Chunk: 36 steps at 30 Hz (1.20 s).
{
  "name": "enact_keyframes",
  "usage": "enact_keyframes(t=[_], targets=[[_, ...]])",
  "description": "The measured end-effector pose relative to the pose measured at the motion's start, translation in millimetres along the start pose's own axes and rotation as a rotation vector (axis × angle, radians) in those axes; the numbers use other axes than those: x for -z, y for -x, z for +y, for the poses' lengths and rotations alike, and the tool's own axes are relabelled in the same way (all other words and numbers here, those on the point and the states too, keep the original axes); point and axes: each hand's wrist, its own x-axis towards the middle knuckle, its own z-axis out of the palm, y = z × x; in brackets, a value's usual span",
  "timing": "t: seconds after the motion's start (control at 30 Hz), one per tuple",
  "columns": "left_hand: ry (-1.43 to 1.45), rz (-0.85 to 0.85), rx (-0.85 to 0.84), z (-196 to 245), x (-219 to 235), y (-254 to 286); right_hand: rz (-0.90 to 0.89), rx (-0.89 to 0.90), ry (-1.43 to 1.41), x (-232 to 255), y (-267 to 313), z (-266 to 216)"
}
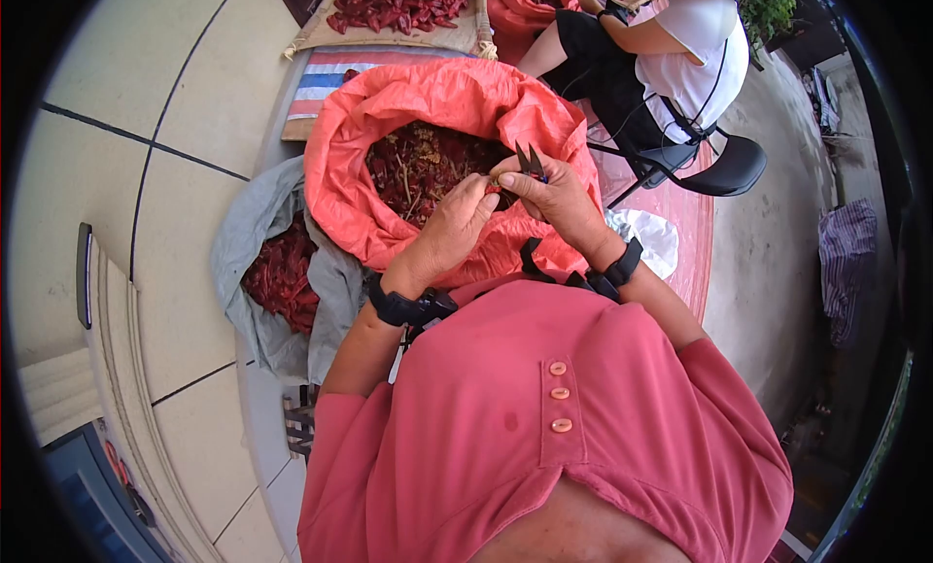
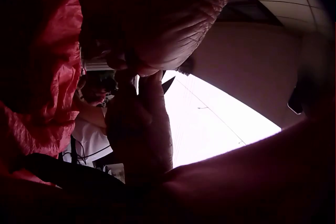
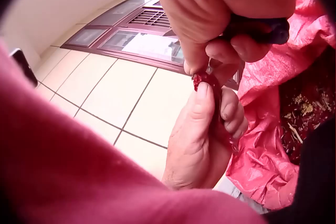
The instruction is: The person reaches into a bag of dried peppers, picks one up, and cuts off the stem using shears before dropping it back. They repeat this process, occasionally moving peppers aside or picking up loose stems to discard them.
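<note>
Over the open red sack [image 1: 335, 165], both hands meet close together. My left hand [image 1: 449, 228] pinches a dried red chili [image 3: 214, 88], whose cut-looking end pokes up past the thumb in the right wrist view. In my right hand [image 1: 566, 205] is a pair of small snips [image 1: 530, 161], black blades pointing up and away, with the dark handle [image 3: 273, 29] inside the curled fingers. The right thumb and a fingertip come right to the chili's end. Inside the sack lie dried chilies with pale stems and seeds [image 1: 428, 170]. The left wrist view is mostly dark.
A grey sack [image 1: 243, 213] of red chilies [image 1: 282, 276] stands left of the red one. Beyond are a woven tray [image 1: 316, 34] heaped with chilies and a striped surface [image 1: 335, 77]. Another person [image 1: 695, 29] sits on a black chair [image 1: 729, 165] at the far right.
</note>
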Motion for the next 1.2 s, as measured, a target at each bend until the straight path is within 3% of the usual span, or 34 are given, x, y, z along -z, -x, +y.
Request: enact_keyframes(t=[0.1, 0.13, 0.2, 0.3, 0.4, 0.53, 0.67, 0.77, 0.83, 1.07, 1.17, 1.2], targets=[[-0.038, 0.037, -0.037, 0, -2, 0, -0.059, 0.156, 0.000, -2, 2, -4], [-0.046, 0.066, -0.059, 0, -3, -1, -0.041, 0.294, 0.096, 0, -4, 6], [-0.017, 0.111, 0.059, 6, -7, -1, -0.005, 0.567, 0.289, 1, -18, 28], [0.138, 0.115, 0.253, 14, -7, -2, 0.056, 0.756, 0.685, -3, -17, 17], [0.359, 0.135, 0.315, 16, -7, -5, 0.084, 0.868, 1.240, -16, -6, -7], [0.595, 0.069, 0.415, 13, -2, -7, 0.090, 0.795, 1.272, -9, -14, 0], [0.356, 0.099, 0.339, 39, 6, -8, 0.048, 0.426, 0.016, -16, -16, 10], [0.225, 0.084, 0.208, 33, 11, -1, -0.009, -0.008, -0.233, -13, -1, -10], [0.127, 0.036, 0.160, 22, 13, 0, -0.061, -0.084, -0.396, -11, -1, -8], [0.268, -0.013, 0.106, 29, 18, 1, -0.188, -0.303, -0.872, -3, 0, 7], [0.290, -0.052, 0.103, 37, 19, 4, -0.327, -0.444, -1.298, -1, -4, 26], [0.324, -0.043, 0.065, 43, 13, 5, -0.337, -0.413, -1.302, -1, -4, 25]])
